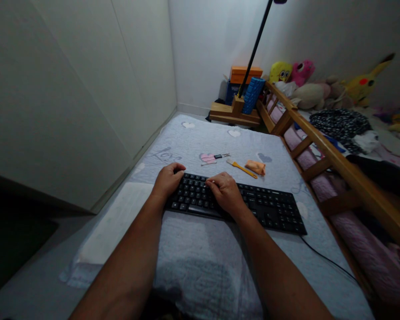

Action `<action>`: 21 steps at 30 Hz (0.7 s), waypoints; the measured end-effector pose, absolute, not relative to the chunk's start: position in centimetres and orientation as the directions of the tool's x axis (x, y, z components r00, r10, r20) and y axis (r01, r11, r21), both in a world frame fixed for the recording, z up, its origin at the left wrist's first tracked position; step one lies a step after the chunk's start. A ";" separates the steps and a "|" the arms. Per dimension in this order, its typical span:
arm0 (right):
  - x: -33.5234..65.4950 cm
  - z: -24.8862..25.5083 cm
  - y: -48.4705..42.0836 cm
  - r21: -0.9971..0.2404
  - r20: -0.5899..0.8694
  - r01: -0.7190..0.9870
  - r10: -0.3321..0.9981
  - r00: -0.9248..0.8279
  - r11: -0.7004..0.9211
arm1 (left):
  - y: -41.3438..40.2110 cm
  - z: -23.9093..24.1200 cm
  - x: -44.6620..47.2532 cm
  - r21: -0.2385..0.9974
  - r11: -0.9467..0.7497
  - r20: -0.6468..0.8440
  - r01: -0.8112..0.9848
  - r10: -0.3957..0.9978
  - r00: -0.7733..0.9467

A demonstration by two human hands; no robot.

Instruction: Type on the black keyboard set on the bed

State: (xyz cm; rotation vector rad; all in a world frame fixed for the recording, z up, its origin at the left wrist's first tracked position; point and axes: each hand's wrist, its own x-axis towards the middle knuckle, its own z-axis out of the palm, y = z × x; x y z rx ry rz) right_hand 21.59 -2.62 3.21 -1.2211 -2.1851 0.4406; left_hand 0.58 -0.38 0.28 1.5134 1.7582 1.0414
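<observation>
A black keyboard (266,206) lies across a pale quilted mat (193,249) on the floor. My left hand (167,180) grips the keyboard's far left corner, fingers curled over its edge. My right hand (226,192) rests on the keys left of the middle, fingers bent and pressed down on a key near the top row. Whether it holds anything small I cannot make out. Beyond the keyboard lie a small screwdriver-like tool (216,157), a yellow-handled brush (242,168) and an orange cloth (256,166).
The keyboard's cable (330,262) trails off to the right. A wooden bed rail (336,155) runs along the right side, with plush toys (306,84) and bedding behind it. Boxes and a blue foam roller (253,94) stand at the far wall. A white wall closes the left.
</observation>
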 end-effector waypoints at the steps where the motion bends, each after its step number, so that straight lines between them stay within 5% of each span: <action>1: 21.6 3.2 -2.6 -0.539 0.333 0.655 0.848 -0.411 0.529 | -0.4 0.3 0.6 0.851 0.048 0.055 0.523 0.982 -0.181; 21: 22.5 3.3 -2.3 -0.541 0.310 0.654 0.848 -0.429 0.529 | -0.3 0.0 0.4 0.855 0.062 0.043 0.515 0.981 -0.190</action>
